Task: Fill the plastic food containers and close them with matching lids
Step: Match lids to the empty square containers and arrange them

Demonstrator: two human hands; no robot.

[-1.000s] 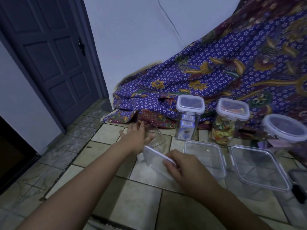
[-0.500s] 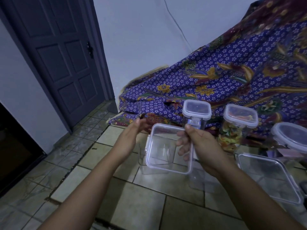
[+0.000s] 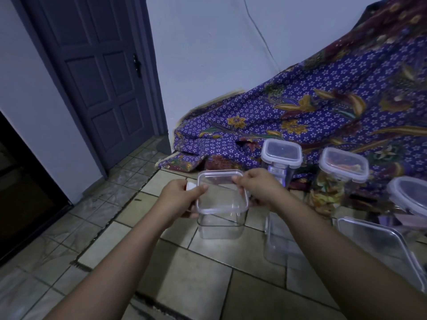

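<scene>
A clear square lid (image 3: 221, 192) sits on top of an empty clear container (image 3: 220, 225) standing on the tiled floor (image 3: 203, 280). The left hand (image 3: 182, 199) has its grip clamped on the lid's left edge, and the right hand (image 3: 256, 190) pinches its far right corner. Right of the container lies another empty tub (image 3: 277, 245), with a flat clear lid (image 3: 379, 245) further right. Beyond stand three closed containers against a purple patterned cloth (image 3: 323, 112).

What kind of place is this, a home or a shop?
Probably a home: a tiled floor, a panelled door and a batik cloth draped behind food containers.
</scene>
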